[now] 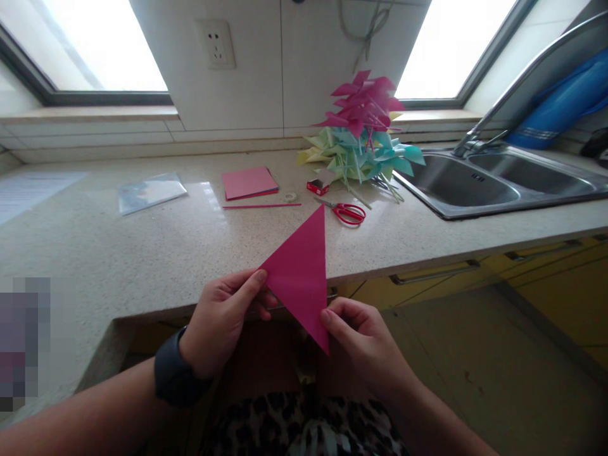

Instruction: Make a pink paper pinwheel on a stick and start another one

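A sheet of bright pink paper (304, 272), folded into a triangle, is held up over the counter's front edge. My left hand (232, 304), with a dark band on the wrist, pinches its left corner between thumb and fingers. Lower on the right edge, close to the bottom tip, my right hand (356, 329) grips the paper. Just beyond its top corner lie red-handled scissors (349, 213) on the counter, blades pointing left. Behind them are a small red box (318, 186), a roll of tape (290, 197) and a thin pink stick (262, 206).
A stack of coloured paper (250, 182) lies by the wall. Pink, yellow and teal paper pinwheels (365, 133) are heaped beside the double sink (475, 183). A clear plastic packet (152, 192) and a printed sheet (38, 190) lie leftward. Drawer handles (434, 272) project below the counter.
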Tool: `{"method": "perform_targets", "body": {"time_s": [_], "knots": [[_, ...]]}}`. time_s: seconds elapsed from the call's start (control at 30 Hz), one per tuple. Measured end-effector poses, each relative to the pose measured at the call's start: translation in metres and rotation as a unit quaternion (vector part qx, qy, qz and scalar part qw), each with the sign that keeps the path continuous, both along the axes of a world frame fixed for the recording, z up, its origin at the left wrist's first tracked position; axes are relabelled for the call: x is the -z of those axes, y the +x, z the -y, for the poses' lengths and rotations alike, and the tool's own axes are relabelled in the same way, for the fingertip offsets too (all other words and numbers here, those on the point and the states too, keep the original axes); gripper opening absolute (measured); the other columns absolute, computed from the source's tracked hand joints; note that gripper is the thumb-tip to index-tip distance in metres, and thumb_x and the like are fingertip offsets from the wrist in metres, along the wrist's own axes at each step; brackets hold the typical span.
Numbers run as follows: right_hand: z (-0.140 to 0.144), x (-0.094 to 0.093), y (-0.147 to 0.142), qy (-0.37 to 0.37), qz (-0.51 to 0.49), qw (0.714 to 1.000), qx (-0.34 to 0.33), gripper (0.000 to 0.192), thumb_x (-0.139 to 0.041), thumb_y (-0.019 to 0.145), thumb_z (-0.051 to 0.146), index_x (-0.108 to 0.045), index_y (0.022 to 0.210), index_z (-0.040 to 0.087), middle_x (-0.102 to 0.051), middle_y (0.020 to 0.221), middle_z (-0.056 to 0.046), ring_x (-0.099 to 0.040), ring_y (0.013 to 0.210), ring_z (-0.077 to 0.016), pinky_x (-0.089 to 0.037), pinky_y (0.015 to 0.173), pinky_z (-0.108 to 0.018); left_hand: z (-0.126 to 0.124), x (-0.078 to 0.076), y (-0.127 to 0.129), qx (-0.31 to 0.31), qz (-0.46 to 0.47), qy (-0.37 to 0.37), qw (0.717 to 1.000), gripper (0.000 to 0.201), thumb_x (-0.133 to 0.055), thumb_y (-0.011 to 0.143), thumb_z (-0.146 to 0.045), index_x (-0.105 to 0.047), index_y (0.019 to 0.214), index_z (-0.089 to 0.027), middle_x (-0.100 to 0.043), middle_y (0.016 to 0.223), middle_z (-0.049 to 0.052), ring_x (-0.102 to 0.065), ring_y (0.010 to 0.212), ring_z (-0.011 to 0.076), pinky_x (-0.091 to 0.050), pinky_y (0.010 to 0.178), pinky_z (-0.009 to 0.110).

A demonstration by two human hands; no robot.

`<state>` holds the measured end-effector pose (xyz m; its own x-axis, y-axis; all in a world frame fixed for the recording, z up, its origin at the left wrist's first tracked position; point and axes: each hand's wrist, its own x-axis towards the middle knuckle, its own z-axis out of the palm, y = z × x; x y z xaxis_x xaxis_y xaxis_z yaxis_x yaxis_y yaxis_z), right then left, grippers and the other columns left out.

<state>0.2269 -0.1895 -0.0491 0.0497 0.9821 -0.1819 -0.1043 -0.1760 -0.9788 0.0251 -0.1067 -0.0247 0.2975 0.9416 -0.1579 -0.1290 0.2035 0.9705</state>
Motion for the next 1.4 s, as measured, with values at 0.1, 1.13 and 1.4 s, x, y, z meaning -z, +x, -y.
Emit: {"method": "perform_targets", "body": {"time_s": [0.1, 1.13, 1.4], "knots": [[-0.001, -0.003, 0.000, -0.002, 0.002, 1.000, -0.027, 0.032, -0.069, 0.089, 0.045, -0.067, 0.075, 0.017, -0.064, 0.072, -0.001, -0.052, 0.066, -0.0119, -0.040, 0.063, -0.025, -0.001, 0.000, -0.001, -0.013, 0.006, -0.005, 1.000, 0.026, -0.074, 0.087, -0.041, -0.077, 0.090, -0.016, -0.074, 0.069, 0.002, -0.065, 0.059, 0.0097, -0.051, 0.051, 0.014], [-0.018, -0.024, 0.012, 0.096, 0.103, 0.989, 0.037, 0.037, -0.057, 0.096, 0.046, -0.068, 0.072, 0.020, -0.058, 0.069, -0.001, -0.049, 0.065, -0.0153, -0.041, 0.061, -0.027, 0.007, -0.007, 0.001, 0.081, -0.071, 0.029, 0.994, 0.031, -0.065, 0.092, -0.043, -0.075, 0.088, -0.014, -0.071, 0.066, 0.004, -0.062, 0.052, 0.0118, -0.050, 0.051, 0.021], [-0.023, -0.025, 0.027, 0.113, -0.036, 0.990, 0.076, 0.022, -0.067, 0.092, 0.042, -0.077, 0.091, 0.022, -0.072, 0.080, -0.002, -0.062, 0.070, -0.0142, -0.051, 0.066, -0.025, 0.011, -0.013, -0.001, 0.128, -0.093, 0.069, 0.985, 0.031, -0.061, 0.095, -0.039, -0.073, 0.079, -0.015, -0.071, 0.067, 0.004, -0.062, 0.053, 0.0112, -0.050, 0.052, 0.021]]}}
